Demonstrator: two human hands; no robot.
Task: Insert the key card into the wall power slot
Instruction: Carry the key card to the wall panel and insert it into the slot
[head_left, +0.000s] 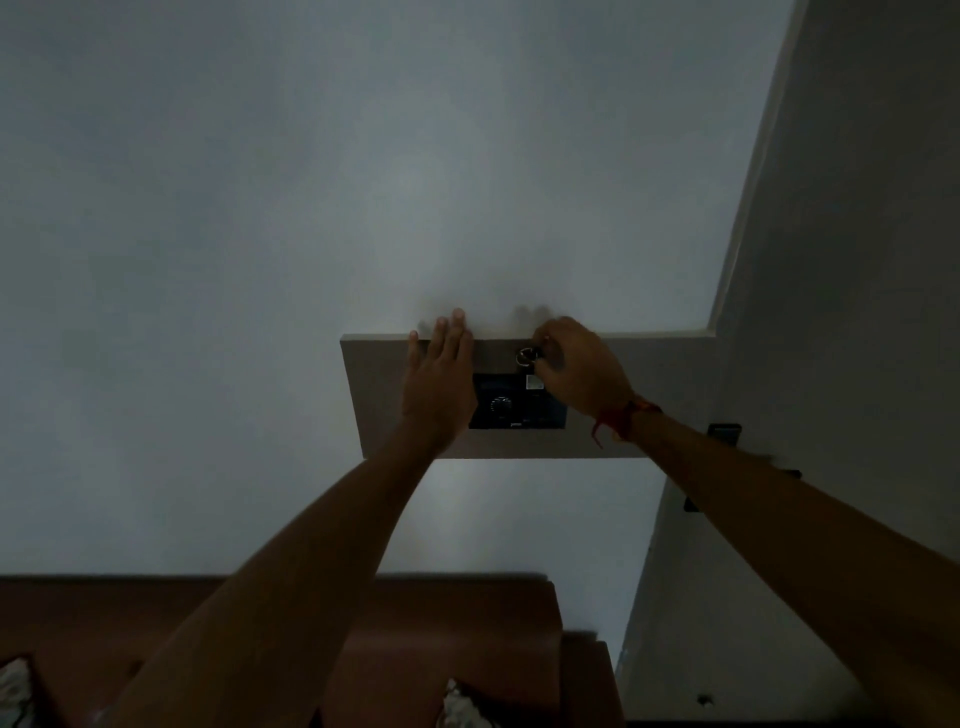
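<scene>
Dim room. We see the left hand (441, 384) flat on the grey board (670, 395), fingers spread and open, gripping nothing, just left of the black panel (506, 402). Right hand (584, 371) is curled shut at the panel's top right corner, pinching a small item with a metal ring (527, 355) showing beside the fingers. We cannot tell if that is the card; card and slot are not clearly visible. Red thread (618, 421) on right wrist. Panel has a round knob (500, 406).

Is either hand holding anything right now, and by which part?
Right hand pinches something with a metal ring above the dark panel; grip point unclear. Left hand lies flat, holding nothing.
</scene>
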